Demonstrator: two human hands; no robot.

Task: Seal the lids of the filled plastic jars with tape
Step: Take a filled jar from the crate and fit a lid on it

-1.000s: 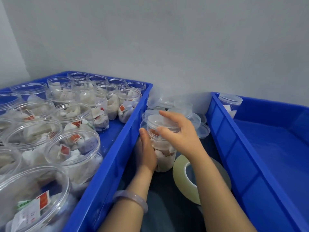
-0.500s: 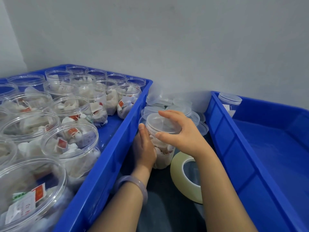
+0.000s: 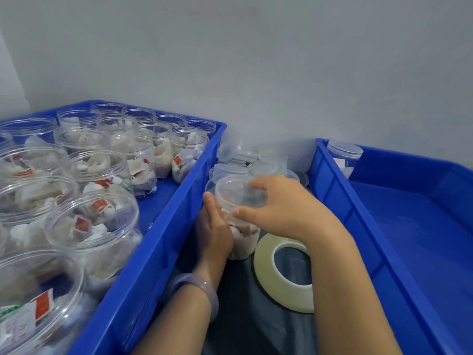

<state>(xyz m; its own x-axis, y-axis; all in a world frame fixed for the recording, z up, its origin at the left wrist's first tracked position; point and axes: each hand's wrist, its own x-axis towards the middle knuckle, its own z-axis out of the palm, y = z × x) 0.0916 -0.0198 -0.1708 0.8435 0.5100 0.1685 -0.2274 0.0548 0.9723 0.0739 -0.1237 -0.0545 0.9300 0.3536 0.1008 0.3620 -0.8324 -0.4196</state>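
Jar (image 3: 243, 243) sits on the dark surface (image 3: 256, 329) right beside the tape roll (image 3: 263, 272), left hand (image 3: 216, 226) wrapped round its body, right hand (image 3: 284, 208) pinching the lid (image 3: 235, 190) rim, so I'd get that lid level and fully snug before taping.

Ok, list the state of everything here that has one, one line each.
held jar: upright, filled, lid on.
lid: on the held jar.
left hand: grips the held jar's side.
right hand: grips the lid's rim.
tape roll: lying flat, in neither hand.
jars in the left bin: filled, open, unlidded.
jar in the right bin: upright, lidded.
loose lids: piled behind the held jar.
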